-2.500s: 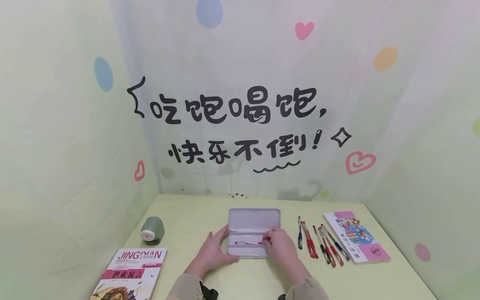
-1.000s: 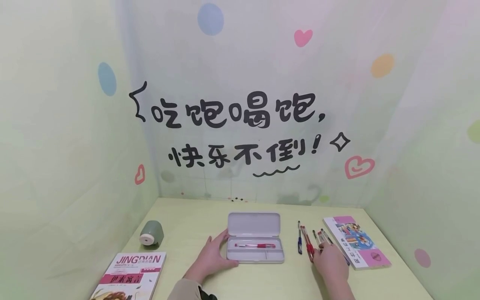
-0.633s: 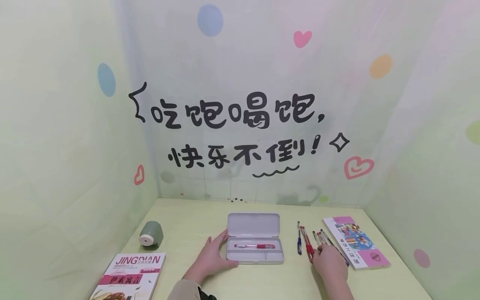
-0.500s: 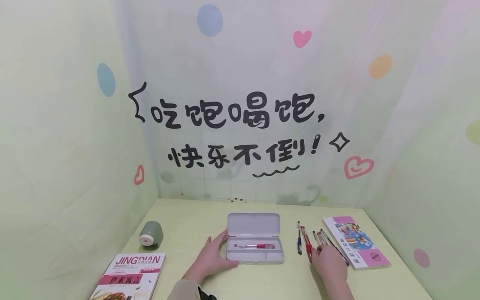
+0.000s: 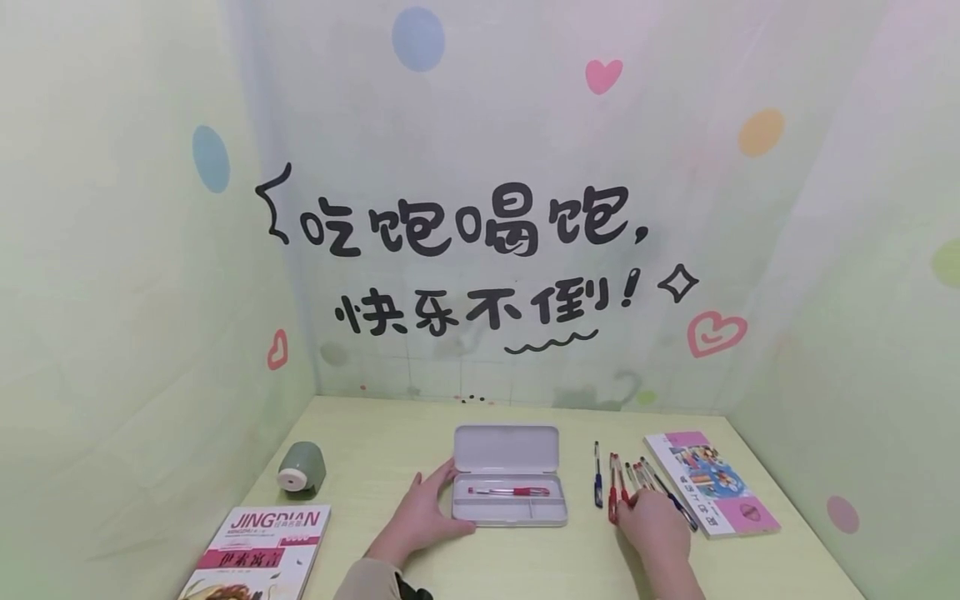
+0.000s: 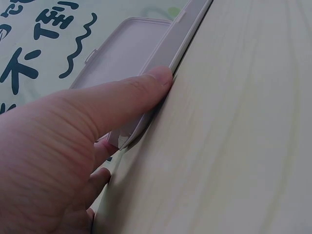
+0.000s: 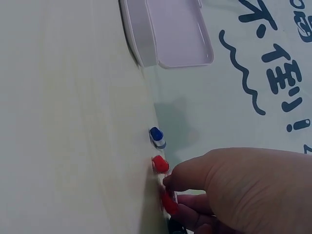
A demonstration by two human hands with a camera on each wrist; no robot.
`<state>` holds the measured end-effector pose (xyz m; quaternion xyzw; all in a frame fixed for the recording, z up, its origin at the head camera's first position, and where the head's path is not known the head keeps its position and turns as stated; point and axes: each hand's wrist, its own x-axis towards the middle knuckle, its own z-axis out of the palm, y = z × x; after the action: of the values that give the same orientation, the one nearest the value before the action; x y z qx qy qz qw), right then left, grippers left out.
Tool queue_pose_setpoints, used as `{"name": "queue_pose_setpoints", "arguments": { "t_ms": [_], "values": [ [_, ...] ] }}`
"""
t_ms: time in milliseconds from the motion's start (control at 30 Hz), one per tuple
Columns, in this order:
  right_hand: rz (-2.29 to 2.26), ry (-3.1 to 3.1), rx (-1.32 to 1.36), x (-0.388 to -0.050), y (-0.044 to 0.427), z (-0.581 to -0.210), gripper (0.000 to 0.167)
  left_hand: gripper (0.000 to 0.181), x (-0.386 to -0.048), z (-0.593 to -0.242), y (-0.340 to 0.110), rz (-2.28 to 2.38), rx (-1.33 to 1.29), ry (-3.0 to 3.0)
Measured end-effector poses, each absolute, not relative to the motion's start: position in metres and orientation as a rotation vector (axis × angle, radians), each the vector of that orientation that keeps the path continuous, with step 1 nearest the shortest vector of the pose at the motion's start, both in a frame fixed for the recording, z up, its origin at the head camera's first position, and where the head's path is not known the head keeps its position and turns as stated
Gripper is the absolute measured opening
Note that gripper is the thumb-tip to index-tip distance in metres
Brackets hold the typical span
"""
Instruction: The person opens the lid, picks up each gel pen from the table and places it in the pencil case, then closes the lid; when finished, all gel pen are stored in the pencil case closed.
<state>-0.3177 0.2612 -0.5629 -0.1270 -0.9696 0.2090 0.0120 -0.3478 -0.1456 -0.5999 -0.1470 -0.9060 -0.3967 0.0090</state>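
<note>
An open pale lilac pencil case (image 5: 507,448) stands mid-table. In its back compartment lies a red pen (image 5: 525,492). My left hand (image 5: 420,518) grips the case's near left corner, thumb on the front wall and fingers by the left side. To the right of the case, my right hand (image 5: 658,533) pinches another red pen (image 7: 169,202) between thumb and fingers, low at the table. Just left of it lie one more red pen (image 7: 160,164) and a blue pen (image 5: 597,479). The right hand partly covers several other pens (image 5: 651,471).
A pink-and-white book (image 5: 712,483) lies right of the pens. At the left are a grey-green pencil sharpener (image 5: 302,468) and a magazine-like book (image 5: 262,550). Printed cloth walls (image 5: 480,367) enclose the table's back and sides.
My right hand left a red pen in the case and went right to the loose pens. Lately it shifted slightly left, a red pen moving with it. My left hand stayed on the case.
</note>
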Motion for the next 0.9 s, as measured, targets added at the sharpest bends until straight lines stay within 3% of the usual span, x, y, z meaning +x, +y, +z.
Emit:
{"name": "queue_pose_setpoints", "arguments": {
  "t_ms": [267,533,900],
  "values": [
    [0.703,-2.962,-0.436,-0.320,0.260,-0.566,0.026,0.126,-0.343,-0.602,-0.145,-1.233,-0.443,-2.827],
    [0.612,-2.858,-0.391,-0.320,0.255,-0.558,0.035,0.126,-0.342,-0.606,-0.142,-1.221,-0.460,-2.814],
    [0.610,-2.623,-0.108,-0.317,0.222,-0.556,0.022,0.129,-0.341,-0.608,-0.141,-1.196,-0.490,-2.795]
  ]
}}
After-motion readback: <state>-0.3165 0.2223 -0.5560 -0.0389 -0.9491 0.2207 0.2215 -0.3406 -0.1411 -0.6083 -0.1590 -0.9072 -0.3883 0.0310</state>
